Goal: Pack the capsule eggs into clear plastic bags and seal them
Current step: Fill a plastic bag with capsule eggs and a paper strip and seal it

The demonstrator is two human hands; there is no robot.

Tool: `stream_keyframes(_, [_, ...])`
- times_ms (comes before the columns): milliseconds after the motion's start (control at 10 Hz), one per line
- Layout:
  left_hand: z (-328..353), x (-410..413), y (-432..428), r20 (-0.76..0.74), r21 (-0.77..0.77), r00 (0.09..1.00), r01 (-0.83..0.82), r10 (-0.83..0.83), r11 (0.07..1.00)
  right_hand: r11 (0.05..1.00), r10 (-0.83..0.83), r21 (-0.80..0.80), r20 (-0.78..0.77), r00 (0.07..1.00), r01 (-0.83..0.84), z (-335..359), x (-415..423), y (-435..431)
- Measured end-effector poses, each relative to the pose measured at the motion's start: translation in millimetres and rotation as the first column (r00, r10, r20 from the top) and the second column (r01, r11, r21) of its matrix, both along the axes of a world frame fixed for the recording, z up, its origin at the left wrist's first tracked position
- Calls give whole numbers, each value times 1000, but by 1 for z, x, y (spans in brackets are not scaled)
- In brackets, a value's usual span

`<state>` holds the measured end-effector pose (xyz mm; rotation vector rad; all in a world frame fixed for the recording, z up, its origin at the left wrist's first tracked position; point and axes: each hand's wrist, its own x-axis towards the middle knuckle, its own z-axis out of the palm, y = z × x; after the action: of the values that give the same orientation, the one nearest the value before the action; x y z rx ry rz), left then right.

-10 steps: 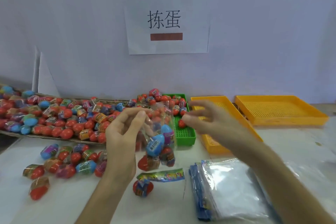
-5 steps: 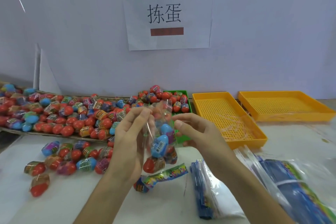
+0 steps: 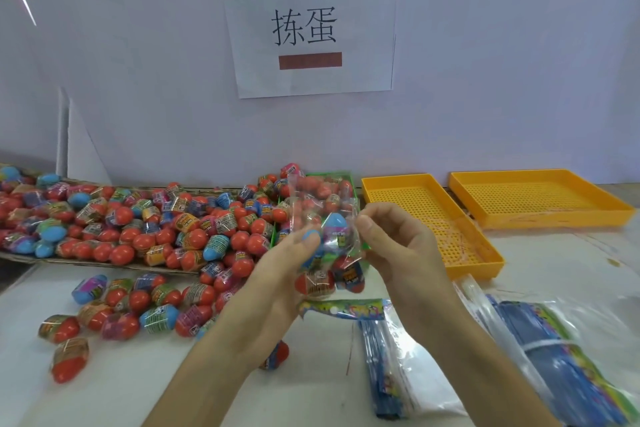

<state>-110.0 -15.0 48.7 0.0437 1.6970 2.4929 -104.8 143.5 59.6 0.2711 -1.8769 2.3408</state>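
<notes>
A clear plastic bag (image 3: pixel 325 204) with several capsule eggs inside hangs in front of me above the table. My left hand (image 3: pixel 277 274) grips its left side, and my right hand (image 3: pixel 391 246) pinches its right edge between thumb and fingers. A blue-topped egg (image 3: pixel 335 222) shows near the top of the load, a red one (image 3: pixel 313 284) at the bottom. Under the bag lies a printed header card (image 3: pixel 346 309). A big heap of loose eggs (image 3: pixel 138 218) fills a cardboard sheet to the left, and more eggs (image 3: pixel 138 305) lie scattered on the table.
A green tray (image 3: pixel 346 177) stands behind the bag, partly hidden. Two yellow perforated trays (image 3: pixel 433 215) (image 3: pixel 540 198) sit at the right. Stacks of unused bags with blue headers (image 3: pixel 398 374) (image 3: pixel 554 357) lie at the lower right. One loose egg (image 3: pixel 277 357) rests beside my left wrist.
My right hand came in from the right and took the bag's right edge. Both hands have shifted slightly lower on the bag.
</notes>
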Motion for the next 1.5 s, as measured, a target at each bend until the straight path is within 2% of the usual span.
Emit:
stream_keyframes(100, [-2,9,-3,-88,-74,990,102,-108,992,999,32,8,18,999,-32,-1,-1,3])
stream_keyframes(200, [-7,10,-10,-236,-197,972,-42,-6,980,992,82,89,62,995,-88,-3,0,1])
stream_keyframes(300, [-7,11,-9,-330,-270,944,-101,6,958,980,109,167,33,994,-113,-2,5,-4])
stream_keyframes(500, [-8,13,-5,-360,-292,933,-113,0,950,989,23,148,3,1000,-23,-4,6,-8])
stream_keyframes(700, [-6,16,0,-291,-319,955,-38,-59,947,994,100,23,101,990,-102,-2,5,2])
stream_keyframes(800, [-3,16,-1,-245,-273,969,-110,42,956,994,102,15,143,984,-106,-1,5,2])
stream_keyframes(1000, [1,18,0,-159,-129,972,-193,172,973,998,50,-45,170,984,-43,3,7,-2])
stream_keyframes(1200, [4,19,1,-146,-49,973,-186,177,981,998,-5,-60,192,981,17,1,5,-2])
stream_keyframes(1400, [4,15,0,-94,4,983,-158,157,987,988,-28,-142,199,980,57,-1,4,3])
stream_keyframes(1500, [1,15,-3,-136,-77,969,-218,206,973,987,-52,-140,174,983,77,-1,4,4])
